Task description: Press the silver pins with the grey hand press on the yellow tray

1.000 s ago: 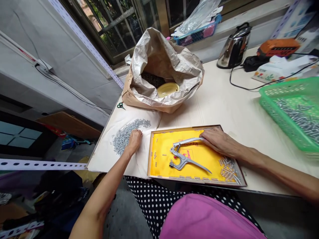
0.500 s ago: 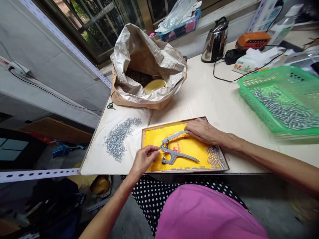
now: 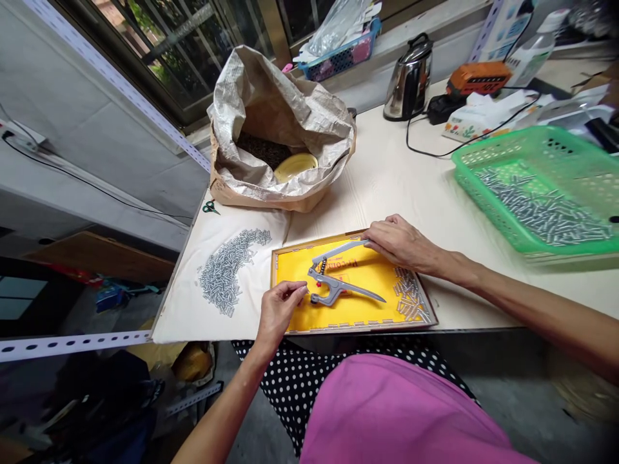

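Note:
My right hand (image 3: 399, 243) grips the upper handle of grey snap-fastener pliers (image 3: 355, 289), whose handles are spread apart. The pliers are held over a shallow, yellow-lined tray (image 3: 355, 314), their jaw pointing left. Beside the jaw, my left hand (image 3: 279, 309) is closed in a pinch, thumb against forefinger. Something tiny may be at its fingertips, too small to name. Small metal pins or tubes (image 3: 412, 298) lie loose in the tray's right end, and more sit along its edges.
Left of the tray a heap of small metal pieces (image 3: 225, 274) lies on the cloth, with green-handled scissors (image 3: 211, 207) behind. An open sack (image 3: 285, 200) stands at the back. To the right are a green basket (image 3: 503, 225) of metal pieces, a kettle (image 3: 411, 80) and a cord (image 3: 435, 154).
My left hand has drawn slightly away from the jaw, still pinched. The pliers have tilted a little in my right hand. The whole view has shifted slightly.

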`<state>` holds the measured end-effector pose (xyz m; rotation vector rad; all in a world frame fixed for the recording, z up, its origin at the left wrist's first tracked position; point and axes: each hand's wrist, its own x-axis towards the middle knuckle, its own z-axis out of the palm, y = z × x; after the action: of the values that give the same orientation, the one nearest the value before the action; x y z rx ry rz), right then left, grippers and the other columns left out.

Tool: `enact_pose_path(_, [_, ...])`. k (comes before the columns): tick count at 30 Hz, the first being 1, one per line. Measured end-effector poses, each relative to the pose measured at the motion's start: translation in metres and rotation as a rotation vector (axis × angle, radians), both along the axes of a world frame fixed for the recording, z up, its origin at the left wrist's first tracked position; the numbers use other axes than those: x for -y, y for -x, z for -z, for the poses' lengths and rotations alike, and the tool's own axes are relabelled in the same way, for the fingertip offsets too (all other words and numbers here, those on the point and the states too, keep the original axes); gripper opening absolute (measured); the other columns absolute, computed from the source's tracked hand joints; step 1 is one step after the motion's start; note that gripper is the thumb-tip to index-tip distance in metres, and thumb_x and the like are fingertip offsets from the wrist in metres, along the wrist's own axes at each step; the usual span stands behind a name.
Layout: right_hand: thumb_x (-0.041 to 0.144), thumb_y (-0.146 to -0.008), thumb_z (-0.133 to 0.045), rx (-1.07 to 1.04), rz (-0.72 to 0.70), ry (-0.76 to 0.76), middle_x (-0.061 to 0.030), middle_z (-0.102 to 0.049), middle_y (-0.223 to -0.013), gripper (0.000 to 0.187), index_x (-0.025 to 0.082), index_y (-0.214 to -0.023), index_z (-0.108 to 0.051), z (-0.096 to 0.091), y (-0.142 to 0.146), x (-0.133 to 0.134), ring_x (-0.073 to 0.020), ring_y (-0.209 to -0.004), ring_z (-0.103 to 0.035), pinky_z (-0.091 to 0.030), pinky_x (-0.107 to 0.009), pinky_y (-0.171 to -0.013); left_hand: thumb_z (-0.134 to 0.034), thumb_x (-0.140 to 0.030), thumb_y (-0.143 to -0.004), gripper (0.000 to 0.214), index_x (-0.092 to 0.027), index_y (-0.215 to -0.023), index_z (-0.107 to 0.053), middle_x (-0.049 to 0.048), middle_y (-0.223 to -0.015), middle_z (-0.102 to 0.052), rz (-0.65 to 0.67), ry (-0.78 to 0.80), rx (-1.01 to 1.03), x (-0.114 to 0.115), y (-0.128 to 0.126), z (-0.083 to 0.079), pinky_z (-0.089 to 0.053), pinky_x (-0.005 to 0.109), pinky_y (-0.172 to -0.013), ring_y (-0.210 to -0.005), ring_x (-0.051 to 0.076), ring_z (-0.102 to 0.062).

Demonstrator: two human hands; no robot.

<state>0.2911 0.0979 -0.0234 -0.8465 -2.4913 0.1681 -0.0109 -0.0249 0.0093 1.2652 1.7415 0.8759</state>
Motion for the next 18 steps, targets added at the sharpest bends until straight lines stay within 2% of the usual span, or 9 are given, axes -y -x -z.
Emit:
enact_pose_path(4, [0.04, -0.107, -0.024, 0.004, -0.034, 0.012, -0.0067, -0.065, -0.088, 0.039, 0.022, -0.098, -0.058, 0.008, 0.005, 0.002, -0.0196, -0.077, -0.05, -0.033, -0.037, -0.079, -0.075, -0.047, -0.072, 0.035, -0.015, -0.087, -0.078, 0.0075, -0.08, -0.076, 0.04, 0.051, -0.022, 0.003, -0.005, 0.016, -0.056, 0.027, -0.065, -0.07, 0.019, -0.068])
enact_pose_path(8, [0.039, -0.108, -0.025, -0.001, -0.045, 0.0, -0.0061, -0.064, -0.086, 0.04, 0.021, -0.094, -0.057, 0.01, 0.008, 0.003, -0.0191, -0.076, -0.049, -0.032, -0.036, -0.078, -0.073, -0.04, -0.074, 0.027, -0.016, -0.084, -0.078, 0.0066, -0.082, -0.076, 0.049, 0.057, -0.03, 0.004, -0.007, 0.027, -0.056, 0.026, -0.066, -0.071, 0.018, -0.07])
enact_pose_path(18, [0.037, -0.108, -0.026, -0.008, -0.043, -0.017, -0.0064, -0.067, -0.088, 0.039, 0.021, -0.093, -0.058, 0.005, 0.008, 0.007, -0.0183, -0.076, -0.049, -0.03, -0.036, -0.079, -0.072, -0.032, -0.077, 0.018, -0.016, -0.083, -0.077, 0.0058, -0.078, -0.076, 0.069, 0.086, -0.067, 0.002, -0.008, 0.033, -0.056, 0.027, -0.067, -0.07, 0.019, -0.071])
